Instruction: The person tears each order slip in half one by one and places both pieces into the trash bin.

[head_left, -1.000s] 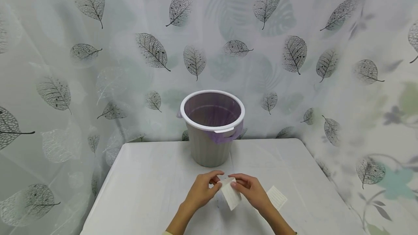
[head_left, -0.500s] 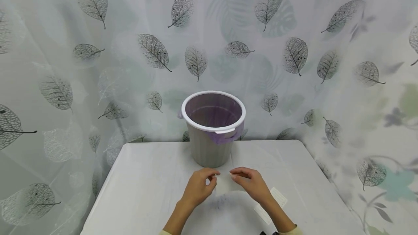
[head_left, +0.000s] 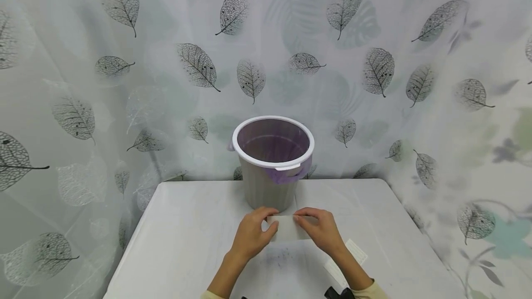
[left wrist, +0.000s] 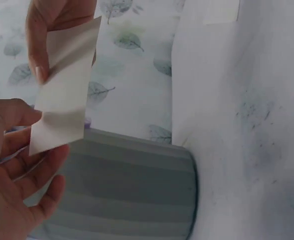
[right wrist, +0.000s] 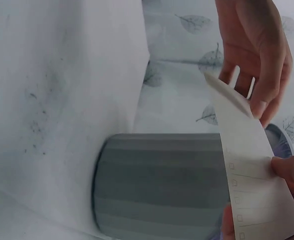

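Observation:
A small white paper slip is stretched level between my two hands, just in front of the bucket. My left hand pinches its left end, with the thumb on the near face and fingers behind. The other end is pinched by my right hand. In the right wrist view, the slip shows printed lines and little boxes down one edge; the face seen in the left wrist view looks blank. Partly under the right forearm, a printed paper piece and another piece lie on the table.
A grey bucket with a white rim and a purple bag liner stands at the table's back edge. The table has a white cover with faint dark marks. A leaf-print curtain hangs behind and at both sides.
The slip hung tilted between my hands, then turned; it is now straightened out sideways. Both hands have risen slightly towards the bucket, and the papers under my right forearm show more.

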A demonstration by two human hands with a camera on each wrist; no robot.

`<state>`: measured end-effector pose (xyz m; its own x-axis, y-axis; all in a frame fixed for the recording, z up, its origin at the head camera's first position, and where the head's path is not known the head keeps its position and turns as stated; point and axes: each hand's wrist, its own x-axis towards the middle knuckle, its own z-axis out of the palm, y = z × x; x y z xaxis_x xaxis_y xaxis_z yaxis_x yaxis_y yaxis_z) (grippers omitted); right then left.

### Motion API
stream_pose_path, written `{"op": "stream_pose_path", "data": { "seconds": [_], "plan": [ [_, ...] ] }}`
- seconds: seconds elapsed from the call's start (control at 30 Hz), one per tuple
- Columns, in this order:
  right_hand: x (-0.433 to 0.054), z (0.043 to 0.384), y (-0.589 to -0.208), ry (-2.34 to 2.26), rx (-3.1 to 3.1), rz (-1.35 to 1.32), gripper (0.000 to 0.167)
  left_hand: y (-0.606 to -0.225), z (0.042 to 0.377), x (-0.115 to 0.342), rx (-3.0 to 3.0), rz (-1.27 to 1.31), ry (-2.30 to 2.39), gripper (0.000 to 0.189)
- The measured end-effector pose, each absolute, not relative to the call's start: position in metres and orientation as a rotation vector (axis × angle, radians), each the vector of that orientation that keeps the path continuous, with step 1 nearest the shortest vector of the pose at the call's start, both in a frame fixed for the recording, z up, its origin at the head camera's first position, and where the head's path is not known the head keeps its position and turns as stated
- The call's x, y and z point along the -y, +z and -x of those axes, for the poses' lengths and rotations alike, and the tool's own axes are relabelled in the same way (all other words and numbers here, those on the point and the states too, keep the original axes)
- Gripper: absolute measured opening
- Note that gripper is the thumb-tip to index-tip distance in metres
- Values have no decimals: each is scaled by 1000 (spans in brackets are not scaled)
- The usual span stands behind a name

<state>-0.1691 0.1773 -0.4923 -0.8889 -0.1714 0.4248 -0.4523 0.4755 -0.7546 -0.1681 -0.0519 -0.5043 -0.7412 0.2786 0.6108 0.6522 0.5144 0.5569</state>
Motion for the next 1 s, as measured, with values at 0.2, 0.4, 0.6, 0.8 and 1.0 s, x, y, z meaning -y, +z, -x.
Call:
{"op": "stream_pose_path", "data": {
  "seconds": [0.2, 0.4, 0.6, 0.8, 1.0],
  "plan": [
    [-172, 166, -491, 1423, 2384, -606, 4, -492, 171, 46, 2345, 848, -1028, 17],
    [-169, 164, -493, 1426, 2335, -722, 5, -487, 172, 41, 2387, 923, -945, 8],
    [-168, 164, -496, 1330, 2290, -801, 6, -487, 172, 40, 2405, 943, -887, 3],
    [-166, 165, -496, 1271, 2270, -832, 9, -488, 173, 40, 2385, 992, -913, 5],
    [-167, 166, -497, 1322, 2238, -848, 13, -492, 175, 40, 2292, 1039, -945, 6]
  ]
}}
